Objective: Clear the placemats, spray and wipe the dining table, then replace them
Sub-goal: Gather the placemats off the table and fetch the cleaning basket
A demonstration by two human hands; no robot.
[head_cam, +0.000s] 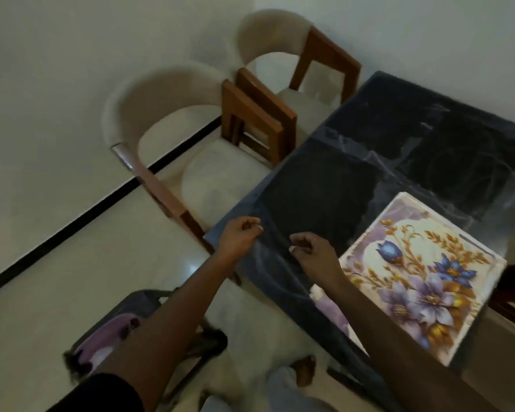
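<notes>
The dining table [324,179] in front of me has a dark stone top with pale veins, and faint curved smears cross its surface. Directly on it, towards my right and close to the near edge, lies a stack of placemats [422,275]. The top one is pale, printed with blue and purple flowers and gold leaves, and sits askew to the table's edges. A purple corner of a lower mat pokes out at the near left. The table stands on a pale glossy floor [57,278], where two cream chairs [208,173] are drawn up to its left side.
</notes>
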